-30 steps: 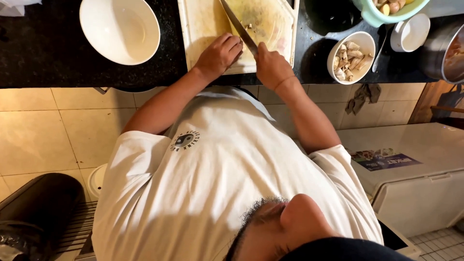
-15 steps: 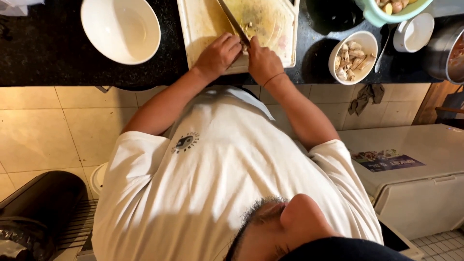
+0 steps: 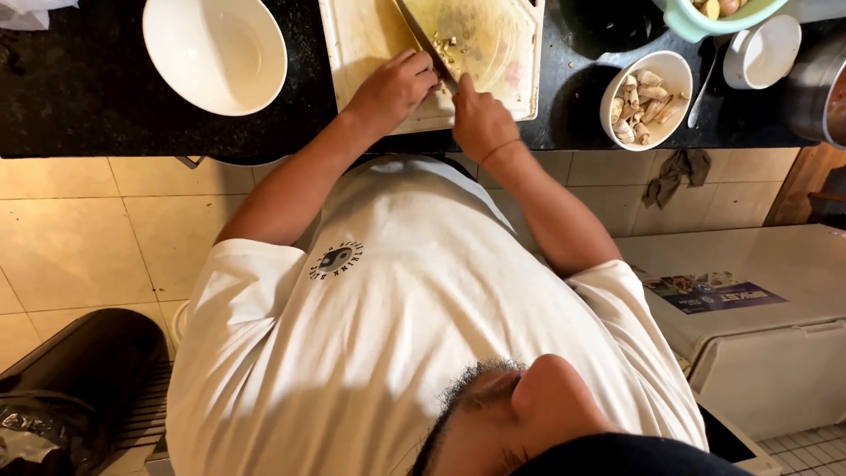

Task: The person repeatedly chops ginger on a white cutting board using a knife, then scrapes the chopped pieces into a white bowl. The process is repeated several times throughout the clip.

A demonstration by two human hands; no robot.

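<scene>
1. Closest to me is my own white T-shirt (image 3: 414, 353) filling most of the view, with both bare forearms reaching out to the counter edge.
2. My left hand (image 3: 392, 88) sits on the cutting board (image 3: 361, 35), fingers curled in and pressing down right next to the blade, beside the chopped bits.
3. My right hand (image 3: 480, 123) is wrapped tight around the handle of the knife (image 3: 423, 35). The handle itself is hidden inside the fist, so I only see the blade running up and left across the board.
4. The little pile of chopped pale bits (image 3: 448, 46) lies on the board just off my left fingertips, touching the blade edge. The board's got yellowish smears all over it.
5. Now the containers. Left of the board, a big white bowl (image 3: 216, 53) on the black counter (image 3: 79, 97); I can't see anything in it.
6. Right of the board, a small white bowl (image 3: 652, 97) packed with pale peeled chunks, can't tell exactly what.
7. Further right, a small white cup (image 3: 760, 51), insides look bare, with a spoon handle (image 3: 701, 88) lying beside it.
8. At the far edge, a mint-green bowl (image 3: 714, 13) with a few brownish and yellow pieces, mostly cut off by the frame.
9. A metal pot (image 3: 815, 84) pokes in at the right edge.
</scene>
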